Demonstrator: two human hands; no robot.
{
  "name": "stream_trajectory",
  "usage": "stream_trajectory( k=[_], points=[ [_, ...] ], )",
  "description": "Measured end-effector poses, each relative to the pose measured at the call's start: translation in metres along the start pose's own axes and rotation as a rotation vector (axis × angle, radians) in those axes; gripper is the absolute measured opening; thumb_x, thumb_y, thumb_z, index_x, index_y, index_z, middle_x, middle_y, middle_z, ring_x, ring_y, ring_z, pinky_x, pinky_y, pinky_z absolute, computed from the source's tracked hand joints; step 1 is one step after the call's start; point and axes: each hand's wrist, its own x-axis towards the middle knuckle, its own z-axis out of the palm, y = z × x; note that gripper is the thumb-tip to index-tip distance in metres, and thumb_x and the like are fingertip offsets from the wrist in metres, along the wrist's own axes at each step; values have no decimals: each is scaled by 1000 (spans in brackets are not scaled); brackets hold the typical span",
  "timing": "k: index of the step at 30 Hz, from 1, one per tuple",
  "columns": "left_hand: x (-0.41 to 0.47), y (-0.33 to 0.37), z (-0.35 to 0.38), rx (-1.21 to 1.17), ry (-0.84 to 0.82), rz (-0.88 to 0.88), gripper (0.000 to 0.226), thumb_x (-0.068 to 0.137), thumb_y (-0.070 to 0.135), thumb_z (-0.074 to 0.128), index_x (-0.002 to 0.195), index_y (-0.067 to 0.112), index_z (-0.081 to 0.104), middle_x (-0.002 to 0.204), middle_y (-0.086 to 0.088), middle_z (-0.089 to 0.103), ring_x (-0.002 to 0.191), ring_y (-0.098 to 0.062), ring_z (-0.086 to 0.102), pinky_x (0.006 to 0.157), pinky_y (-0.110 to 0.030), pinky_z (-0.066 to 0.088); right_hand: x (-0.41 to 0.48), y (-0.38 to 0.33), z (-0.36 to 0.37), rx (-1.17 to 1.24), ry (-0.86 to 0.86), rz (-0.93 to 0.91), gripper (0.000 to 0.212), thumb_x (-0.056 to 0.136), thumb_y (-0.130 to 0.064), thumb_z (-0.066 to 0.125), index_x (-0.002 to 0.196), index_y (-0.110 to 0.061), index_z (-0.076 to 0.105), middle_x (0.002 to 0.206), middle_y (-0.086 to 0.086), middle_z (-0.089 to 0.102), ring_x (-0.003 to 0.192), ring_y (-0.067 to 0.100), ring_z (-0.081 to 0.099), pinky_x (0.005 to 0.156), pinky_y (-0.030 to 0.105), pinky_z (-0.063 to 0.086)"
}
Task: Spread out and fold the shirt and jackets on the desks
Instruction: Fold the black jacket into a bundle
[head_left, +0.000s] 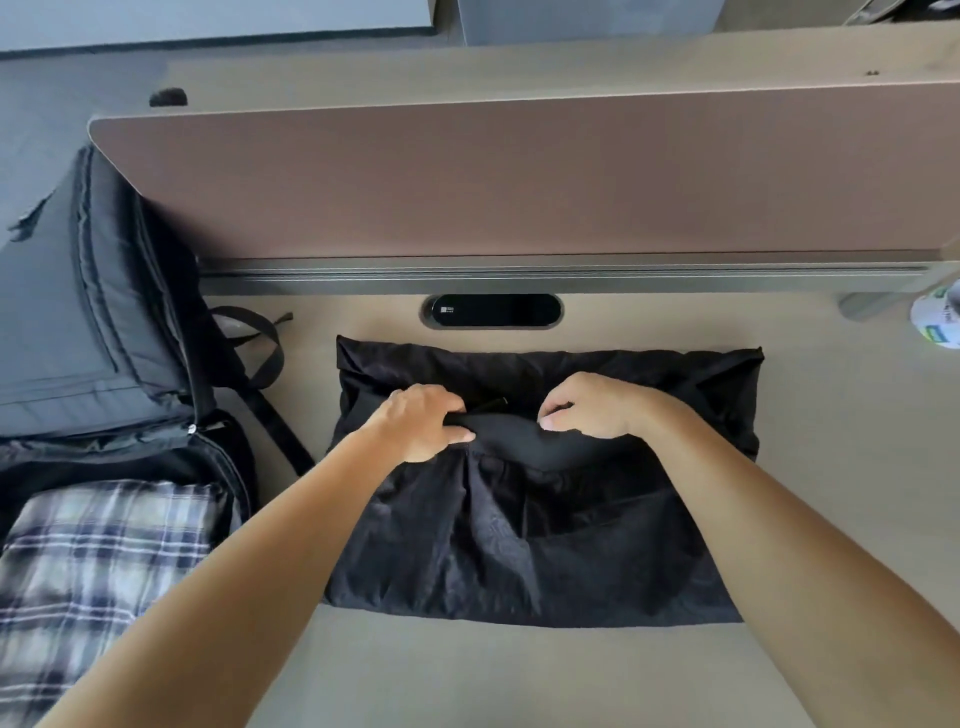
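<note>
At desk centre: black jacket (519, 545) lies flat on the desk (519, 675), folded to a rough rectangle, surface wrinkled. Its far edge sits just short of the oval cable port (493, 310).

Your left hand (423, 423) is on the jacket's upper middle, fingers curled round a smooth black roll of the cloth and gripping it. Your right hand (592, 408) is near it on the same roll, fingers bent, tips pinching the cloth. The hands do not touch, and the roll spans the gap between them. Both forearms reach in from the near edge and cross over the jacket's near half.

Left of the jacket: open bag (93, 312), lid propped up against the end of the brown divider (519, 182). A plaid shirt (104, 561) lies folded in the bag's near compartment. A black strap (270, 364) loops on the desk between bag and jacket, clear of the jacket.

Right edge, far side: white container (937, 317) with a green label, cut off by the frame, so you cannot tell what kind it is.
</note>
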Motion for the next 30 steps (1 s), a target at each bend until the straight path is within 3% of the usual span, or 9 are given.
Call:
stream_trajectory(
  k=[3, 5, 6, 11, 15, 17, 21, 26, 30],
  points=[
    [3, -4, -15, -76, 70, 29, 35, 98, 47, 53, 125, 27, 62, 115, 1, 56, 112, -23, 55, 96, -43, 48, 5, 4, -8, -98, 5, 58, 27, 103, -33, 49, 90, -27, 72, 87, -10, 64, 88, 15, 59, 76, 29, 40],
    [9, -4, -20, 12, 100, 2, 37, 101, 46, 47, 132, 29, 58, 124, -1, 57, 118, -26, 54, 99, -44, 45, 10, 9, -11, -221, 87, 128, 40, 105, -41, 43, 72, -22, 56, 77, -5, 57, 87, 22, 56, 84, 38, 39],
    [12, -3, -20, 82, 105, -19, 38, 102, 46, 44, 134, 30, 56, 127, -1, 57, 120, -27, 53, 102, -43, 42, 11, 12, -12, -303, 136, 163, 44, 105, -45, 39, 72, -18, 53, 80, -3, 56, 89, 25, 55, 90, 44, 37],
    [4, -14, -5, 112, 217, -137, 45, 97, 53, 46, 135, 28, 52, 125, 1, 58, 125, -29, 44, 106, -48, 27, -10, 47, -5, -402, 401, 78, 50, 100, -61, 31, 89, -21, 59, 91, -5, 58, 92, 25, 58, 95, 47, 40],
    [-10, -27, 12, 251, 188, -138, 37, 99, 36, 43, 134, 24, 49, 119, -1, 60, 121, -29, 45, 107, -49, 25, -27, 86, 14, -528, 477, 29, 50, 99, -58, 39, 123, -18, 56, 112, 0, 64, 105, 26, 58, 101, 44, 38],
    [-11, -27, 17, 340, 278, -103, 33, 96, 23, 47, 128, 22, 55, 106, -4, 61, 110, -31, 50, 106, -47, 26, -31, 93, 17, -600, 555, -4, 45, 101, -50, 35, 121, -15, 55, 108, 2, 67, 94, 28, 62, 93, 40, 43],
    [-4, -22, 5, 383, 445, -51, 42, 82, 7, 58, 122, 20, 62, 93, -11, 55, 94, -37, 51, 103, -51, 29, -43, 95, 5, -729, 589, -79, 40, 104, -46, 33, 106, -15, 59, 92, 0, 62, 67, 33, 63, 54, 35, 40],
    [22, -17, -15, 411, 262, -103, 51, 93, 12, 53, 140, 32, 44, 118, -8, 55, 113, -33, 46, 99, -46, 31, -32, 92, -39, -801, 491, -21, 44, 104, -52, 31, 106, -21, 63, 88, -2, 62, 76, 27, 63, 58, 31, 38],
    [40, -18, -15, 358, 214, -146, 37, 103, 23, 42, 139, 31, 46, 120, -9, 55, 114, -32, 46, 95, -46, 34, -16, 93, -58, -813, 492, 84, 48, 104, -54, 29, 100, -21, 64, 82, 0, 62, 72, 27, 60, 60, 30, 39]
  ],
)
